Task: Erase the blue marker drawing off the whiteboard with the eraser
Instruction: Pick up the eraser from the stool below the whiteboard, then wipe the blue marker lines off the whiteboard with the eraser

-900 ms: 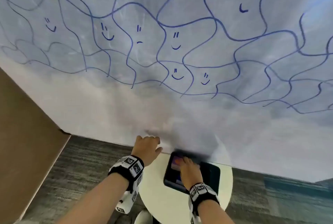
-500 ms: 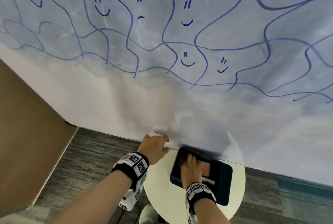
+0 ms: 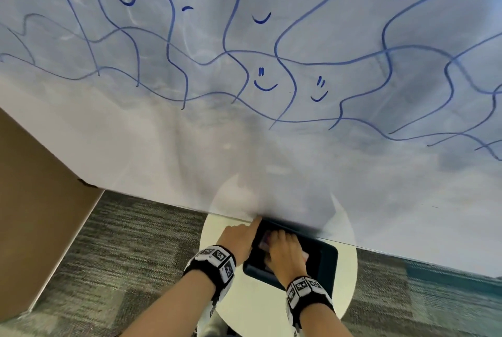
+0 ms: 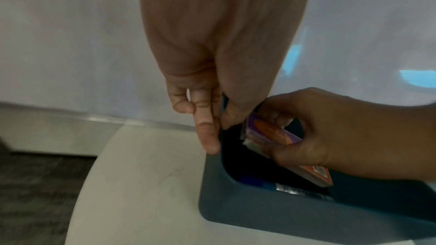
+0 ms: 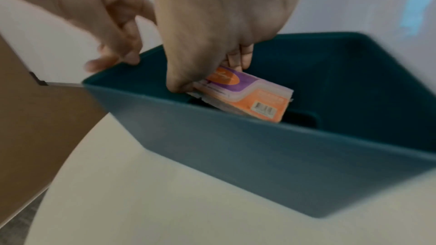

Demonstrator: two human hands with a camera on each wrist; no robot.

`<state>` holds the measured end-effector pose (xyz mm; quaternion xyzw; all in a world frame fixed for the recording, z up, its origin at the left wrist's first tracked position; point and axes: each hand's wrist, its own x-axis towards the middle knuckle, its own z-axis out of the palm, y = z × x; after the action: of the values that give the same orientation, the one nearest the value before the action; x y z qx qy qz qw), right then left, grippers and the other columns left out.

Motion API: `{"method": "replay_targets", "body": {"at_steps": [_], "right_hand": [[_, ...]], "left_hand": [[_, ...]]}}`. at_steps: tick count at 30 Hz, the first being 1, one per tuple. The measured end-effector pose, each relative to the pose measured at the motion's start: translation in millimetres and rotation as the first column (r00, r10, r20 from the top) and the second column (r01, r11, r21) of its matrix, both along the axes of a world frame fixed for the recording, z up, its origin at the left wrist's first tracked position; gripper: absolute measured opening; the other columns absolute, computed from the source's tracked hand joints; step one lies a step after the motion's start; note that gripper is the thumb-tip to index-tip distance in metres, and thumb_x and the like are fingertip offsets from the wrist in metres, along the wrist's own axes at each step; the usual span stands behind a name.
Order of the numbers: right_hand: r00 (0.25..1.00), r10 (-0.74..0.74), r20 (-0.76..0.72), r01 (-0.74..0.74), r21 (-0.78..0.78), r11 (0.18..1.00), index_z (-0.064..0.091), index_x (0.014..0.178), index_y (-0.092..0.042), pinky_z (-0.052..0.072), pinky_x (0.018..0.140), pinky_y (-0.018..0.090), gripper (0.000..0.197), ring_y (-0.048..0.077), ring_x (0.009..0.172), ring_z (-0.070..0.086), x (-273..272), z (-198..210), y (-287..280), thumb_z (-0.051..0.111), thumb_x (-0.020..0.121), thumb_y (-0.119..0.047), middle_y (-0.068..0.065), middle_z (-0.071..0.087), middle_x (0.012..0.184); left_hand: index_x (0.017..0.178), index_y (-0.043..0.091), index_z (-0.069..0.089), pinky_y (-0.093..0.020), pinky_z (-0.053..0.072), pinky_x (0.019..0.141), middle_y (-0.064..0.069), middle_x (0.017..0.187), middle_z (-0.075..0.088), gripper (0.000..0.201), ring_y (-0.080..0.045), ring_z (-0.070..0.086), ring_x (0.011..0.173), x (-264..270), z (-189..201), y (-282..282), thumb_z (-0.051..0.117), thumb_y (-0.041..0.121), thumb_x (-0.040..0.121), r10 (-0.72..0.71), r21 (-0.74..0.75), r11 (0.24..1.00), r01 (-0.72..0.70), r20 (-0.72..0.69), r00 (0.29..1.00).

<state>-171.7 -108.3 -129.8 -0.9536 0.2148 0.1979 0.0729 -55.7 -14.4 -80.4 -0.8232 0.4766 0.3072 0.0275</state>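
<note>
Fetch step: our right hand (image 5: 212,34) pinches the packaged eraser (image 5: 245,96) inside the bin (image 5: 235,146); left hand (image 4: 212,53) pinches its rim. Next we lift the eraser clear and unwrap it.

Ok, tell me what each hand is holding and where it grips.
The right hand pinches the orange-and-purple eraser by its upper end, inside the teal bin. The left hand pinches the bin's rim at its near-left corner.

Soft, even indoor light; wide-angle views with motion blur.
A grey shadow is cast on the whiteboard (image 3: 271,146) near its lower edge; both wrist views are smeared, and straight lines are bowed towards the frame borders.
</note>
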Motion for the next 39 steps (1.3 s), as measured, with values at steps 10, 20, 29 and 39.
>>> {"method": "replay_targets", "body": {"at_steps": [10, 20, 29, 39], "right_hand": [[0.947, 0.035, 0.319, -0.044, 0.022, 0.999, 0.063, 0.094, -0.015, 0.055, 0.067, 0.029, 0.038, 0.017, 0.071, 0.06, -14, 60, -14, 0.052, 0.07, -0.042, -0.002, 0.062, 0.08], [0.859, 0.118, 0.497, -0.094, -0.073, 0.993, 0.048, 0.126, -0.013, 0.052, 0.066, 0.029, 0.059, 0.018, 0.084, 0.053, 11, 202, -24, 0.047, 0.075, -0.043, 0.001, 0.061, 0.103], [0.448, 0.353, 0.821, -0.186, -0.301, 0.935, 0.048, 0.128, -0.013, 0.045, 0.076, 0.032, 0.044, 0.025, 0.086, 0.056, 101, 355, -3, 0.031, 0.101, -0.042, 0.01, 0.058, 0.108], [0.094, 0.388, 0.917, -0.144, -0.373, 0.917, 0.044, 0.127, -0.009, 0.05, 0.078, 0.041, 0.042, 0.028, 0.096, 0.049, 199, 493, 24, 0.03, 0.101, -0.039, 0.016, 0.05, 0.119]], "left_hand": [[0.141, 0.005, 0.019, -0.038, 0.049, 0.086, -0.017, 0.121, 0.057, 0.061, -0.033, 0.059, 0.109, 7, 20, 4, 0.054, 0.014, 0.093, 0.27, 0.138, 0.955, -0.261, -0.05, 0.962], [0.098, 0.018, 0.063, -0.026, 0.039, 0.055, -0.005, 0.081, 0.069, 0.028, -0.027, 0.066, 0.073, 54, 196, -9, 0.037, 0.03, 0.094, -0.011, -0.32, 0.939, 0.126, 0.339, 0.941], [0.07, 0.023, 0.058, -0.021, 0.033, 0.037, 0.003, 0.051, 0.058, 0.029, -0.016, 0.053, 0.042, 119, 372, 42, 0.041, 0.038, 0.087, 0.313, -0.698, 0.696, 0.169, 0.506, 0.804], [0.109, 0.017, 0.059, -0.026, 0.038, 0.048, 0.011, 0.056, 0.046, 0.023, -0.018, 0.054, 0.051, 202, 474, 137, 0.045, 0.029, 0.096, 0.7, -0.946, 0.322, 0.036, 0.263, 0.664]]}}
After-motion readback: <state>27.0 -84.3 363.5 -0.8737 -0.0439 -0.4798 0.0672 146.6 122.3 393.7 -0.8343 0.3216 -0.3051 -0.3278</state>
